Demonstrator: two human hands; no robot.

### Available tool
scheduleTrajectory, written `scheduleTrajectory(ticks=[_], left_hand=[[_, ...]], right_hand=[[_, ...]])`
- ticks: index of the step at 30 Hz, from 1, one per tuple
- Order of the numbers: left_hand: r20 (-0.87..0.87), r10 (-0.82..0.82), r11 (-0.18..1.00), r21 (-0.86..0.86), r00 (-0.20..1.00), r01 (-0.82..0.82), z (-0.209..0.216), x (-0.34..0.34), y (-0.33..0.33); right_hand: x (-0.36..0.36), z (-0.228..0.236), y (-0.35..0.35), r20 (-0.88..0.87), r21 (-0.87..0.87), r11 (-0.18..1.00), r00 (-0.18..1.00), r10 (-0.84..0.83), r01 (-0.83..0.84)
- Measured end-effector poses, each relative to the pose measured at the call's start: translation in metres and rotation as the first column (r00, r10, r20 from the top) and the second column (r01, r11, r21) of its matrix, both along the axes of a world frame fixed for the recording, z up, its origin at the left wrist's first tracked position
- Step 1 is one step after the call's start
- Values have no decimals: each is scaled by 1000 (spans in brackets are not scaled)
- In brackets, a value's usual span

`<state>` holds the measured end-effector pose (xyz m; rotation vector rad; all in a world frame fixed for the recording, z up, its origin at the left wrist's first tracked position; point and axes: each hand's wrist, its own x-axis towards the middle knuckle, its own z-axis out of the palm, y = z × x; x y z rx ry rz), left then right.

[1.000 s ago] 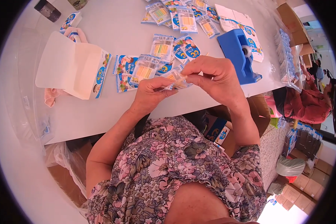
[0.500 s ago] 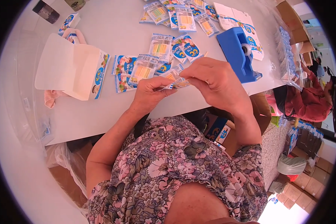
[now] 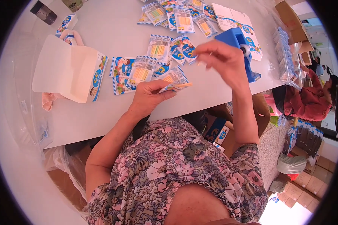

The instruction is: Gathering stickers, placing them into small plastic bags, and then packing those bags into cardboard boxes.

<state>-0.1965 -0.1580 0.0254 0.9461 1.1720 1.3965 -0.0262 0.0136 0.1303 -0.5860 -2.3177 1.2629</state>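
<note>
My left hand (image 3: 151, 96) pinches a small blue-and-white packet (image 3: 173, 87) between thumb and fingers, just above the table's near part. A thin yellowish stick (image 3: 188, 84) pokes out from its right end. My right hand (image 3: 223, 62) is raised to the right of the packet, apart from it. Its fingers are smeared by motion, and a small pale bit shows near the fingertips, too blurred to name. Beyond my left hand lie several similar packets (image 3: 142, 71) with clear windows and yellow-orange sticks inside.
An open white carton (image 3: 56, 77) stands at left, over a pink cloth (image 3: 49, 100). At right are a blue tape dispenser (image 3: 248, 67) and flattened cartons (image 3: 234, 18). More packets (image 3: 184, 20) are piled at the back. A clear bin (image 3: 285, 52) sits by the right edge.
My right hand has moved away from the packet, to the right, and its fingers have come off it. My left hand keeps its hold, and the yellowish stick's end now shows.
</note>
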Motion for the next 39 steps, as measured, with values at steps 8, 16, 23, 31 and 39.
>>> scheduleTrajectory(ticks=[8, 16, 23, 31, 39], left_hand=[[97, 15, 996, -85, 995, -7, -4, -3, -4], [54, 15, 996, -88, 998, -10, -3, -4, -2], [56, 45, 997, -64, 997, -42, 0, -1, 0], [50, 43, 996, -75, 998, -39, 3, 0, -5], [44, 16, 999, -38, 999, -14, 6, 3, -9]], right_hand=[[14, -73, 35, 531, 620, 749, 828, -182, -233], [11, -62, 35, 607, 595, 761, 765, -212, -261], [3, -8, -24, -257, -378, 925, 955, -145, 39], [-13, -9, -57, -211, 42, 990, 970, -121, 132], [-16, -18, -54, -191, 253, 967, 979, 69, -19]])
